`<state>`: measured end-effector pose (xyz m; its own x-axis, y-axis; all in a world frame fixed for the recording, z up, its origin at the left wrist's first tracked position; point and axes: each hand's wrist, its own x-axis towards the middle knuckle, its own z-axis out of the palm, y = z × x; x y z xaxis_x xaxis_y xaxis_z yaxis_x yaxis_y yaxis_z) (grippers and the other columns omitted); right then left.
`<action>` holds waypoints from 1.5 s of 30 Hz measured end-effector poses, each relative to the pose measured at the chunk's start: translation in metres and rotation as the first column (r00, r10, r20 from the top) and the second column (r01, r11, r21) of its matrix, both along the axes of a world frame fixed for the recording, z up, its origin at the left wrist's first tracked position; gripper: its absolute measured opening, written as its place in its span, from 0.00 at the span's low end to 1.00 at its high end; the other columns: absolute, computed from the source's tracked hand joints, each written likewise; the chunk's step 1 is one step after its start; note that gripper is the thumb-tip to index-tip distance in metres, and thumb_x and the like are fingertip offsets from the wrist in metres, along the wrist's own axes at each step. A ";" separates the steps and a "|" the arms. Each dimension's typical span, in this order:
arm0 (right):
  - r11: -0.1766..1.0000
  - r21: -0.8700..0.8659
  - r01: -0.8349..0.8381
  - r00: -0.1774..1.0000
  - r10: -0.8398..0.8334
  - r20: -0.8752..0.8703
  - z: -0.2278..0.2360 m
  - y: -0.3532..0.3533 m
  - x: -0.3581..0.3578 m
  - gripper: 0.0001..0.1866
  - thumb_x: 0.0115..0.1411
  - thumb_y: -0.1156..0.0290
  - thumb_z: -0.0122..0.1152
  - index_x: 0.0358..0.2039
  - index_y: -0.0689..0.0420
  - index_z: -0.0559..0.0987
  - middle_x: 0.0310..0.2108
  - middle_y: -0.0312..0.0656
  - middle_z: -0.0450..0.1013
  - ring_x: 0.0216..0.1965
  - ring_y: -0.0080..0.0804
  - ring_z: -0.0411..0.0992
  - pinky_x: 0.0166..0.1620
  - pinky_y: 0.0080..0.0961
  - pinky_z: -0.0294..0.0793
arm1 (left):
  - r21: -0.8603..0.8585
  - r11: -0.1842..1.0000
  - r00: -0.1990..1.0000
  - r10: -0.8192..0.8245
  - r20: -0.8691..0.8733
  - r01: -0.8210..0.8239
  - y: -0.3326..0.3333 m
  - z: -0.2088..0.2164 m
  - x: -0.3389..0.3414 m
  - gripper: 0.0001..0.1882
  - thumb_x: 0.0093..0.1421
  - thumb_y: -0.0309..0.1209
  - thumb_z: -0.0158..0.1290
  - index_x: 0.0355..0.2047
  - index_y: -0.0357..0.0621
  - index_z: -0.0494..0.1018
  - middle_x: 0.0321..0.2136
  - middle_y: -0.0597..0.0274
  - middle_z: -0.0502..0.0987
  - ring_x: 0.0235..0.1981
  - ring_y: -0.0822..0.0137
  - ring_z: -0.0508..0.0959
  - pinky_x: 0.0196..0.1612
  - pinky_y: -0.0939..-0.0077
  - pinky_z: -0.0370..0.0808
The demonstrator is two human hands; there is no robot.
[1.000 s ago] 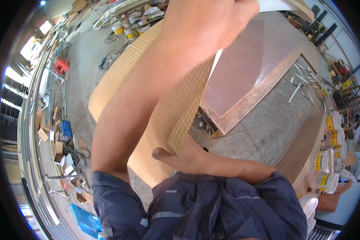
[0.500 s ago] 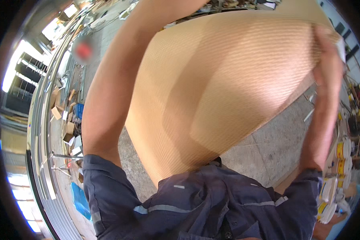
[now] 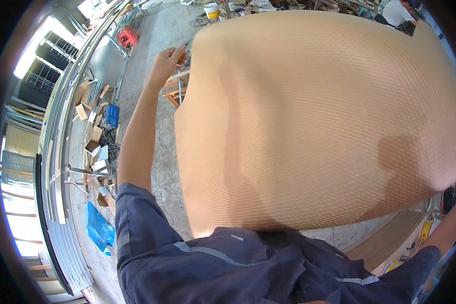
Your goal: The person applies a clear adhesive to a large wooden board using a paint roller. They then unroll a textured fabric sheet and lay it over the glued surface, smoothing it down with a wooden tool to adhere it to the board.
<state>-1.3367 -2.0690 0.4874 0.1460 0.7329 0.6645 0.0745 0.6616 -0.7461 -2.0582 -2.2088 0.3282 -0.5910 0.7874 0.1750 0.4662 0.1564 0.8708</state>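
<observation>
A large brown corrugated cardboard sheet (image 3: 299,121) spreads before me, bowed, its lower edge close against my shirt front. Beside its upper left edge is my left hand (image 3: 171,62), raised with the fingers curled closed. Whatever those fingers hold, if anything, is too small to make out. My right forearm (image 3: 453,223) reaches out past the sheet's lower right corner to the picture's rim, and the right hand itself is out of sight.
Metal profiles (image 3: 68,253) lie lengthwise on the left, with a blue toolbox (image 3: 110,116), a blue plastic bag (image 3: 99,230) and open cartons nearby. A red stool (image 3: 128,37) stands farther off. Brown panels (image 3: 387,240) lie at lower right. Another person (image 3: 397,14) is at far right.
The cardboard sheet has swung to the right and opened out wider. My left arm has come down and left, showing the hand at the sheet's edge. My right hand has gone out of the picture.
</observation>
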 end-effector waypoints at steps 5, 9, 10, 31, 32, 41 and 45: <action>0.984 -0.155 0.087 0.990 -0.103 -0.101 -0.139 -0.010 -0.024 0.28 0.66 0.53 0.46 0.59 0.61 0.66 0.55 0.47 0.67 0.54 0.39 0.67 0.58 0.37 0.64 | -0.075 0.997 0.996 0.028 0.079 -0.022 0.101 -0.088 -0.107 0.24 0.64 0.51 0.49 0.30 0.40 0.77 0.27 0.66 0.78 0.30 0.75 0.74 0.34 0.77 0.74; 0.918 -0.371 0.139 0.964 -0.211 -0.161 -0.238 -0.060 -0.030 0.27 0.68 0.53 0.46 0.60 0.59 0.66 0.55 0.45 0.68 0.53 0.35 0.67 0.58 0.33 0.64 | -0.123 0.992 0.995 0.044 0.095 -0.032 0.166 -0.171 -0.134 0.26 0.63 0.53 0.49 0.32 0.40 0.77 0.28 0.66 0.78 0.30 0.76 0.74 0.33 0.76 0.72; 0.818 -0.538 0.204 0.923 -0.343 -0.172 -0.248 -0.074 -0.063 0.32 0.66 0.49 0.47 0.61 0.60 0.63 0.56 0.48 0.66 0.54 0.39 0.66 0.58 0.37 0.65 | -0.141 0.990 0.995 0.017 0.095 -0.003 0.193 -0.196 -0.166 0.27 0.63 0.54 0.48 0.36 0.38 0.77 0.31 0.61 0.78 0.32 0.70 0.75 0.36 0.72 0.73; 0.585 -0.779 -0.226 0.794 -0.352 -0.495 -0.254 -0.129 -0.144 0.31 0.57 0.55 0.61 0.55 0.63 0.69 0.52 0.48 0.70 0.52 0.38 0.70 0.55 0.37 0.70 | -0.191 0.950 0.968 -0.248 0.025 0.248 0.357 -0.247 -0.188 0.33 0.58 0.57 0.54 0.31 0.31 0.78 0.21 0.67 0.72 0.21 0.75 0.67 0.24 0.76 0.63; 0.588 -0.788 -0.186 0.812 -0.360 -0.460 -0.251 -0.125 -0.155 0.31 0.57 0.55 0.62 0.55 0.63 0.69 0.51 0.48 0.71 0.51 0.38 0.71 0.55 0.37 0.70 | -0.145 0.953 0.964 -0.266 0.022 0.267 0.351 -0.224 -0.181 0.32 0.59 0.56 0.54 0.31 0.31 0.78 0.22 0.67 0.72 0.22 0.75 0.67 0.25 0.77 0.63; 0.765 -0.644 0.022 0.883 -0.317 -0.346 -0.208 -0.104 -0.177 0.12 0.59 0.66 0.59 0.31 0.63 0.79 0.35 0.38 0.77 0.38 0.27 0.75 0.46 0.27 0.71 | -0.117 0.948 0.953 -0.286 0.097 0.297 0.299 -0.077 -0.201 0.30 0.63 0.51 0.51 0.44 0.30 0.74 0.37 0.61 0.77 0.38 0.72 0.74 0.43 0.78 0.68; 0.854 -0.520 -0.007 0.955 -0.149 -0.258 -0.164 -0.109 -0.169 0.12 0.60 0.66 0.62 0.33 0.64 0.79 0.37 0.39 0.77 0.38 0.23 0.73 0.44 0.25 0.71 | -0.062 0.957 0.952 -0.274 0.137 0.285 0.272 -0.017 -0.204 0.28 0.65 0.50 0.49 0.45 0.31 0.74 0.38 0.61 0.77 0.38 0.72 0.74 0.44 0.78 0.69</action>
<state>-1.5060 -2.1784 0.3235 0.3315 0.9355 0.1223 -0.1556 0.1820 -0.9709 -2.2625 -1.9364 0.3107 -0.3584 0.9326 0.0427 0.3887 0.1075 0.9151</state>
